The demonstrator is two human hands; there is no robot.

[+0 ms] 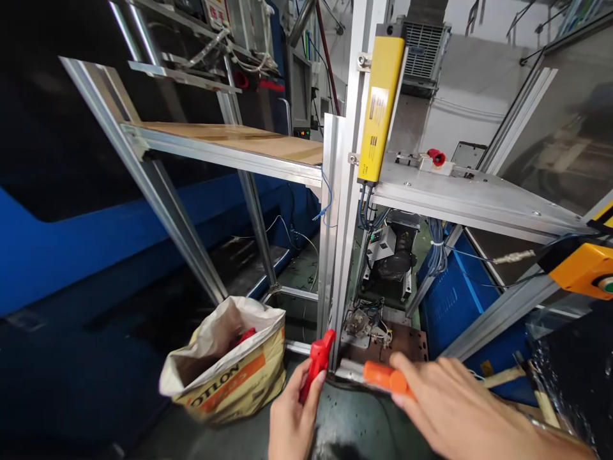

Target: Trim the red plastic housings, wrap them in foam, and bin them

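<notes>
My left hand (pixel 291 418) is closed around a red plastic tool (pixel 317 359), whose tip points up toward the foot of an upright aluminium post (pixel 335 243). My right hand (pixel 445 409) grips an orange-handled tool (pixel 383 377), its handle lying sideways near the post's base. Both hands sit low in the view, close together over the dark green floor. Just behind them is a brown plate with wiring and small parts (pixel 378 332).
An open paper sack (pixel 225 364) stands left of my left hand with something red inside. A yellow safety sensor bar (pixel 380 102) is fixed to the post. A wooden shelf (pixel 230 137), a metal table (pixel 469 195), a blue crate (pixel 454 300) and an orange button box (pixel 582 268) surround the spot.
</notes>
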